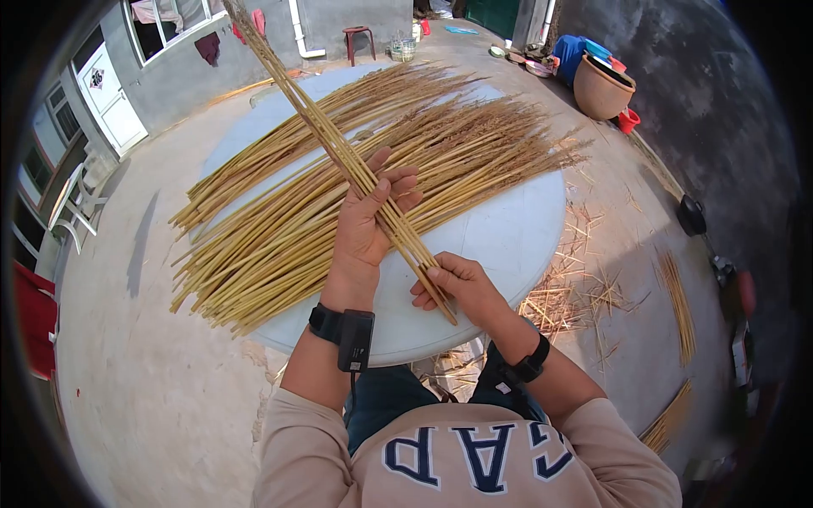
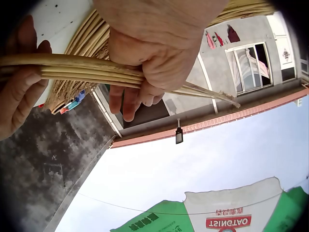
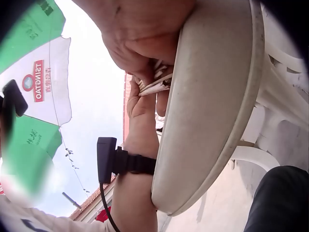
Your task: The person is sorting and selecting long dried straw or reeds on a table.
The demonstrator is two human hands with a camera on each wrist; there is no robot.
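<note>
A slim bunch of long dried stalks [image 1: 312, 114] with a feathery tip slants across my view above the table. My left hand [image 1: 362, 227] grips it around the middle, thumb laid over the stalks. Near their cut lower ends, the thumb and fingers of my right hand [image 1: 467, 288] pinch the same bunch. The left wrist view shows the stalks [image 2: 91, 70] running side by side between both hands. Beneath lies a broad pile of yellow stalks [image 1: 284, 227] with brown feathery heads pointing to the far right. A narrower pile [image 1: 279, 140] lies behind it.
The piles rest on a round white table [image 1: 517, 233]. Broken stalk bits [image 1: 563, 292] litter the ground at the right, near a small stalk bundle [image 1: 676, 305]. A clay pot [image 1: 600, 89] stands by the dark wall, a red stool [image 1: 359, 42] at the back, a white chair [image 1: 76, 203] at left.
</note>
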